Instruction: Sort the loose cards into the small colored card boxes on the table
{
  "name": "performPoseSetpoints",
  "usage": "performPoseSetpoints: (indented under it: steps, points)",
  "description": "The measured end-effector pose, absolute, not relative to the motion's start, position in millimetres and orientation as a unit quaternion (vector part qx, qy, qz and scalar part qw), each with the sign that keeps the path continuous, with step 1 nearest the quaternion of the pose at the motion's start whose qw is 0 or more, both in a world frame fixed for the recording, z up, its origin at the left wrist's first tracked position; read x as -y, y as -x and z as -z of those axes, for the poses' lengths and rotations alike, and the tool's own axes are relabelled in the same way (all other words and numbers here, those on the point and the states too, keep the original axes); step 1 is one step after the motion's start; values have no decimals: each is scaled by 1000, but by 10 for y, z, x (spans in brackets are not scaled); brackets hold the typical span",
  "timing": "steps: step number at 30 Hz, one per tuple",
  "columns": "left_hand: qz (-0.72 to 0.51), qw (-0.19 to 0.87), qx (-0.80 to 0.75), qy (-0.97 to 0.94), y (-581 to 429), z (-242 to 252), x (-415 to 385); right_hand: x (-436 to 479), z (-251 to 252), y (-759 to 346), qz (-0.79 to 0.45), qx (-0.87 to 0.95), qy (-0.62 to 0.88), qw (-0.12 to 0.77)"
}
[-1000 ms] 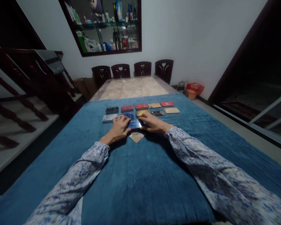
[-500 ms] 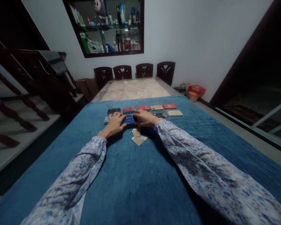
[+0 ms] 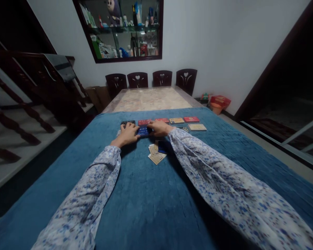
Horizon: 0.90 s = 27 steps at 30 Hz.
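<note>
We note the hands are now out at the near row of card stacks: the left hand (image 3: pixel 128 133) and the right hand (image 3: pixel 158 128) flank a blue stack (image 3: pixel 143 131), which lies on the blue cloth (image 3: pixel 135 194) just nearer than a red stack (image 3: pixel 144 122). Our reading: the work is now at this stack in the row, with the loose cards left to one side of the handling. The left fingers are spread and curved, thumb toward the stack's near left corner; the right fingers are bent at its right edge. We cannot tell whether either hand pinches it or only touches its side. Against the frame a second ago, when both hands framed glossy blue cards just beyond the loose tan cards (image 3: pixel 156 158), the hands have shifted outward, and a dark blue card (image 3: pixel 162 147) now shows at the far side of those tan cards, partly behind the right sleeve (image 3: pixel 187 156). The gold stack visible then is now covered by the right hand. Unchanged, as far as we can see: the yellow stack (image 3: pixel 176 121) in the far row and the pale stack (image 3: pixel 197 127) at the near row's right end.
</note>
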<state>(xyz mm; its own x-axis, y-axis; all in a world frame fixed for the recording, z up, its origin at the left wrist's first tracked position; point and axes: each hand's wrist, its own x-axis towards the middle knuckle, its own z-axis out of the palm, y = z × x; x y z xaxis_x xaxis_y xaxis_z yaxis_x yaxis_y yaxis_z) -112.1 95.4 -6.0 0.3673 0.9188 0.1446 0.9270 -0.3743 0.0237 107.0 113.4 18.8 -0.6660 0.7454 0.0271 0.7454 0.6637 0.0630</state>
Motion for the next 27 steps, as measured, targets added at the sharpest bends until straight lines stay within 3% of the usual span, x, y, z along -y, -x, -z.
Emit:
performPoseSetpoints:
  steps: [27]
  points:
    - [81,5,541,837,1165,183,-1041,-1224,-277,-945,-1,-919,-392,52]
